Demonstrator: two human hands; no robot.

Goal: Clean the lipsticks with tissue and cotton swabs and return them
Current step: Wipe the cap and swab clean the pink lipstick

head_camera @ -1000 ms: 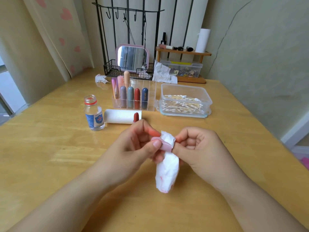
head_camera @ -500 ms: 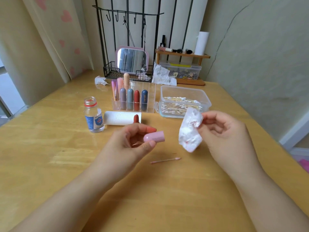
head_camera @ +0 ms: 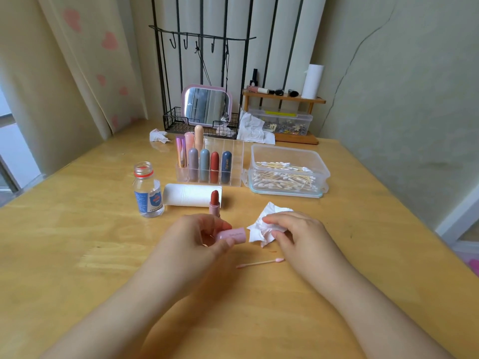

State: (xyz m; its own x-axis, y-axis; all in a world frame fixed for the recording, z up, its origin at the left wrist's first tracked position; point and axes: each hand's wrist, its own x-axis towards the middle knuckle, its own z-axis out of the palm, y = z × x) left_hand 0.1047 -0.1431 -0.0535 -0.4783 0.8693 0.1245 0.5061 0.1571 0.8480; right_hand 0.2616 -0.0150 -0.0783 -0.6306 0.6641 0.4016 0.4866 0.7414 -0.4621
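Left hand [head_camera: 204,237] pinches the pink lipstick cap [head_camera: 231,234] between thumb and fingertips, cap lying sideways, held just above the surface [head_camera: 77,242]. Right hand [head_camera: 293,235] rests on a crumpled tissue [head_camera: 261,233], fingers curled over it and pressing it to the surface; tissue sits just beside the cap's free end.

The open lipstick [head_camera: 214,203], red bullet exposed, stands upright behind the left hand, in front of a tissue roll [head_camera: 191,195] lying on its side. Used cotton swab [head_camera: 260,263], pink-tinted, lies near the right wrist. Clear organizer [head_camera: 228,164] behind holds 7 capped lipsticks; several slots to the right look empty. Swab box [head_camera: 287,172] sits to its right, open bottle [head_camera: 147,190] to its left.

Judged step: cap wiped, recapping next.
- Let go of the tissue so the right hand is free to steady the lipstick base.
- Whether the cap's mouth is clean inside cannot be told from here; check it.
- Bring the cap straight down over the bullet, not at an angle, or the red smears on the rim.
- The standing tube looks tippy; hold it low before pressing.
- Then return it to an empty slot.
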